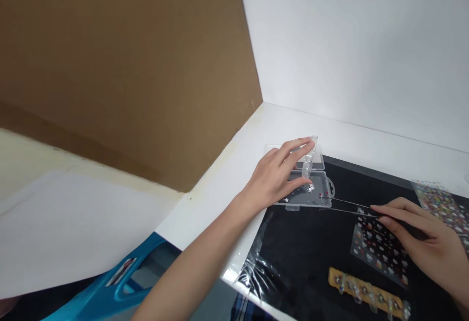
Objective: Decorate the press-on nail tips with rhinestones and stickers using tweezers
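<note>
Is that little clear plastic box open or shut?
Open: the clear plastic box has its lid lying flat behind it, and small white pieces sit uncovered in the lower half.

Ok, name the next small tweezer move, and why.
Probably lower the long steel tweezers in the right hand into the clear plastic tray to pick up one of the small white gems: their tips already reach it, and the gems lie loose inside, beneath the slim clear tube in the left hand.

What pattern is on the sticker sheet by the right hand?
Rows of little white shapes with red spots cover the clear rectangular sticker sheet; it shows best in the head view.
</note>
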`<action>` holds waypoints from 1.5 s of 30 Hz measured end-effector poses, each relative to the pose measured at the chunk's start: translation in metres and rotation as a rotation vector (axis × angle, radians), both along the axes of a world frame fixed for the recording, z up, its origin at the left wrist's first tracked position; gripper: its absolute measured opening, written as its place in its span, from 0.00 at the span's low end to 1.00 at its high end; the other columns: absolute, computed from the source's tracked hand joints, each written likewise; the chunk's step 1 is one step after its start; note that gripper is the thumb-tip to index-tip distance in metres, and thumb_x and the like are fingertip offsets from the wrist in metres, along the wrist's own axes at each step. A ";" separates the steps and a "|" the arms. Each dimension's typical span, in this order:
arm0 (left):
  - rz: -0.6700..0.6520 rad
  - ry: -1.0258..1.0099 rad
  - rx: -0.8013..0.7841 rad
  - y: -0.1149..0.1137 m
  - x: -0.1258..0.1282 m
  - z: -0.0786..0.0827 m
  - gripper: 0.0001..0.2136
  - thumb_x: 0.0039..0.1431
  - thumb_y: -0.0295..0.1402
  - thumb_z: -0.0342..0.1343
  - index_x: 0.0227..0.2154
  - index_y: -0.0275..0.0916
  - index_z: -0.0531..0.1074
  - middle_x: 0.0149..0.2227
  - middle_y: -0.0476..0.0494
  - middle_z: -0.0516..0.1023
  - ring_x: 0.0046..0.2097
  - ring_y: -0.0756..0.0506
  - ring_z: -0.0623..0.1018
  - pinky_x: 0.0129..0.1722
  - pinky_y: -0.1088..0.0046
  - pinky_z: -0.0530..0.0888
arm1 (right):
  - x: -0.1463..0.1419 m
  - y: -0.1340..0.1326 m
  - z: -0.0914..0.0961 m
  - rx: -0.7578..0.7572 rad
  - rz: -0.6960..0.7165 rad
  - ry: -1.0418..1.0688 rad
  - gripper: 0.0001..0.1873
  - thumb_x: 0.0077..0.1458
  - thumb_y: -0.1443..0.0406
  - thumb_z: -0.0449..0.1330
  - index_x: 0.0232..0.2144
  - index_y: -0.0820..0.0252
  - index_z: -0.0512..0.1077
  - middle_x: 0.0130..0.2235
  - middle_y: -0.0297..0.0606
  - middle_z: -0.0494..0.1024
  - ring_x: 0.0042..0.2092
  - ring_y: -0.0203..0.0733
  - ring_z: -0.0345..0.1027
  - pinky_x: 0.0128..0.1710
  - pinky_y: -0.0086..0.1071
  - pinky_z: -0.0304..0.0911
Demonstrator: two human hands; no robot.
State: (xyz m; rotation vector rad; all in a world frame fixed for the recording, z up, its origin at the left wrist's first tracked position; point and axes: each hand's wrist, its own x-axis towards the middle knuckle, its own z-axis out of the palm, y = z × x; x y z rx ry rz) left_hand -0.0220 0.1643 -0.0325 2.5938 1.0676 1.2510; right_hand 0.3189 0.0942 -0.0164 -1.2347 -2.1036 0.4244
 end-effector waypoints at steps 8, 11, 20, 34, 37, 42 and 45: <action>0.011 0.016 0.001 0.000 0.001 0.000 0.33 0.71 0.50 0.60 0.71 0.45 0.58 0.68 0.34 0.72 0.44 0.43 0.84 0.44 0.60 0.82 | -0.013 -0.005 0.002 0.009 0.076 0.010 0.14 0.67 0.62 0.63 0.51 0.43 0.84 0.37 0.33 0.83 0.34 0.35 0.80 0.32 0.23 0.73; 0.010 0.024 -0.023 0.000 0.001 0.001 0.34 0.70 0.51 0.60 0.72 0.47 0.56 0.68 0.35 0.72 0.47 0.42 0.84 0.45 0.59 0.82 | -0.012 -0.004 -0.002 -0.046 0.090 0.011 0.13 0.66 0.62 0.64 0.49 0.45 0.84 0.37 0.35 0.82 0.34 0.36 0.80 0.32 0.24 0.73; 0.013 0.029 -0.024 0.001 0.002 -0.001 0.33 0.70 0.53 0.58 0.71 0.46 0.58 0.68 0.35 0.72 0.47 0.42 0.84 0.45 0.59 0.81 | -0.011 -0.004 -0.002 -0.057 0.055 0.004 0.12 0.66 0.60 0.64 0.48 0.44 0.84 0.36 0.33 0.82 0.33 0.34 0.78 0.30 0.24 0.72; -0.002 0.018 -0.010 0.000 0.002 0.001 0.33 0.69 0.49 0.62 0.70 0.42 0.60 0.69 0.34 0.72 0.54 0.40 0.83 0.44 0.60 0.80 | -0.010 -0.003 -0.002 -0.071 0.076 0.003 0.13 0.68 0.59 0.64 0.51 0.43 0.84 0.36 0.31 0.81 0.32 0.32 0.77 0.30 0.22 0.72; 0.004 0.022 -0.019 0.000 0.001 0.000 0.33 0.70 0.51 0.60 0.71 0.44 0.59 0.69 0.35 0.71 0.53 0.40 0.83 0.44 0.60 0.80 | -0.013 -0.004 0.000 -0.073 0.082 0.011 0.13 0.68 0.59 0.63 0.51 0.42 0.84 0.35 0.32 0.81 0.32 0.33 0.77 0.29 0.23 0.71; 0.011 0.036 -0.020 0.000 0.001 0.001 0.33 0.70 0.52 0.59 0.71 0.44 0.59 0.69 0.35 0.71 0.55 0.40 0.83 0.45 0.62 0.80 | -0.018 -0.006 0.006 -0.046 0.041 0.007 0.12 0.68 0.59 0.63 0.49 0.41 0.84 0.35 0.31 0.82 0.32 0.32 0.78 0.30 0.21 0.71; 0.014 0.045 -0.014 0.000 0.001 0.002 0.33 0.70 0.51 0.59 0.70 0.42 0.60 0.69 0.34 0.72 0.54 0.41 0.83 0.45 0.62 0.80 | -0.019 -0.006 0.004 -0.042 0.024 0.000 0.11 0.68 0.58 0.63 0.47 0.41 0.85 0.36 0.30 0.83 0.33 0.32 0.79 0.32 0.21 0.72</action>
